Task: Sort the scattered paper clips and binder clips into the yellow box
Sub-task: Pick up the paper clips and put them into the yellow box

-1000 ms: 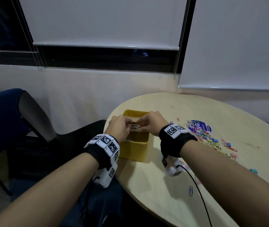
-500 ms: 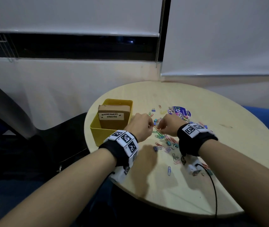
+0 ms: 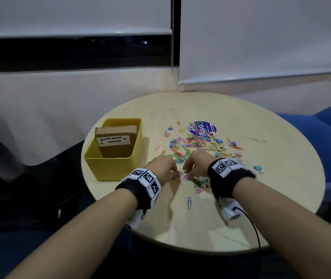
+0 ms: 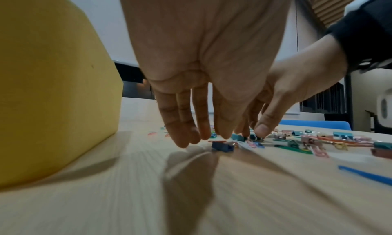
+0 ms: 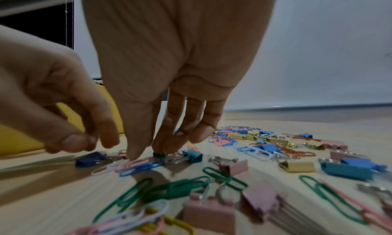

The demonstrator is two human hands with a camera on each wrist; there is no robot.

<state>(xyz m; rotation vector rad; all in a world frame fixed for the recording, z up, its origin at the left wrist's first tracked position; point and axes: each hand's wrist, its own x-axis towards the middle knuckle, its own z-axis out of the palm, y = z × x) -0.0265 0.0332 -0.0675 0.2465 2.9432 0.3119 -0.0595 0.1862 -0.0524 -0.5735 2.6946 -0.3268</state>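
The head camera looks down and forward from above the round desk point(image 3: 241, 198), far enough back to take in both forearms, the yellow box point(image 3: 112, 166) at ten o'clock and the scattered clips point(image 3: 197, 146) at twelve. The left wrist camera sits low, almost skimming the desk point(image 4: 127, 196), looking along the left hand point(image 4: 201, 62), close up, with the box wall point(image 4: 53, 87) at nine o'clock. The right wrist camera looks along the right hand point(image 5: 169, 62), equally close. Both wrist views share the clips between the fingertips, and each catches the other hand.

Dim, soft-shadowed; blurred wrist views
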